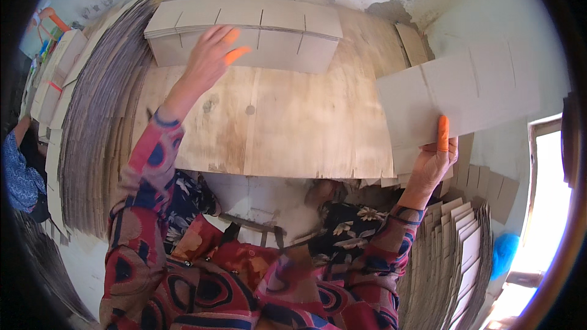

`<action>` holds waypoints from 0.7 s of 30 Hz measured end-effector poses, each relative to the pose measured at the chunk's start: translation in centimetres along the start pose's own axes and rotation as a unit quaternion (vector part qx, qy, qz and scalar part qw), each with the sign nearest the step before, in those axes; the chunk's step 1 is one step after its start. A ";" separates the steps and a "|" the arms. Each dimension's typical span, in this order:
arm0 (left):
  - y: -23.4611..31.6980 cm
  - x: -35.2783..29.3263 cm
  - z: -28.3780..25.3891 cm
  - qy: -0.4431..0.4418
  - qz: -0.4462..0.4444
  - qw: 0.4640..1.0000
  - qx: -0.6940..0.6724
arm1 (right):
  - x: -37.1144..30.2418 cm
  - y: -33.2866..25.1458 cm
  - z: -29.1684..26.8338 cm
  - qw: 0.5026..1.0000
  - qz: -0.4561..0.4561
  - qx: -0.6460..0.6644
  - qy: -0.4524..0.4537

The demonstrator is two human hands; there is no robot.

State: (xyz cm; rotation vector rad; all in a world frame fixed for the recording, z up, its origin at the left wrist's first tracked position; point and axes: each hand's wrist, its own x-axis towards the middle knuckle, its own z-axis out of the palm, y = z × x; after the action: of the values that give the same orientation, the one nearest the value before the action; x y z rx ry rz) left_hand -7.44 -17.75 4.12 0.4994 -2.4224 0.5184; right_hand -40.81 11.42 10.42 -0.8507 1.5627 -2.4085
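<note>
My right hand point(435, 157), with an orange finger cover on the thumb, grips a slotted cardboard sheet point(465, 95) by its lower edge and holds it up at the right of the table. My left hand point(211, 61) is raised in front of a pile of slotted cardboard strips point(244, 18) at the table's far side. Its thumb stands apart from the fingers, and nothing shows in it. Orange covers sit on its thumb and a finger. Whether the fingertips touch the pile I cannot tell.
The wooden tabletop point(293, 122) spreads before me. A tall cardboard stack point(101, 104) rises at the left, and more cardboard sheets point(449, 250) stand on edge at the lower right. Another person's blue sleeve point(24, 171) shows at the far left. A bright opening point(547, 189) is at the right.
</note>
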 end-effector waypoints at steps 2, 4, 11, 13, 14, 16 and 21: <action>0.3 3.3 4.9 0.000 -0.136 0.988 -0.068 | 0.8 0.4 -0.6 0.998 0.033 -0.030 -0.053; 1.0 6.1 6.8 -0.116 -0.152 0.981 -0.033 | 0.9 0.9 1.0 0.992 0.067 -0.096 -0.055; 0.0 7.0 13.5 -0.168 -0.082 0.980 0.065 | -1.5 6.1 6.0 0.989 0.091 -0.039 -0.113; -0.3 7.1 14.4 -0.146 -0.013 0.983 0.108 | -1.4 6.2 6.1 0.977 0.091 -0.123 -0.148; -0.4 7.3 14.3 -0.135 0.021 0.982 0.129 | -1.5 6.4 6.1 0.968 0.091 -0.163 -0.165; -1.1 7.7 14.3 -0.112 0.027 0.988 0.101 | -1.9 6.9 6.4 0.968 0.114 -0.171 -0.141; -2.0 7.9 14.0 -0.079 -0.015 0.996 -0.027 | -2.3 6.4 8.1 0.954 0.120 -0.217 -0.169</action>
State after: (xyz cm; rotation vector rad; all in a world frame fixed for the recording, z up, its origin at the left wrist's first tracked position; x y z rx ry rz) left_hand -19.16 -27.83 -0.81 0.5718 -2.5674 0.4121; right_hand -35.66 3.09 6.39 -1.0093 1.9427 -1.6710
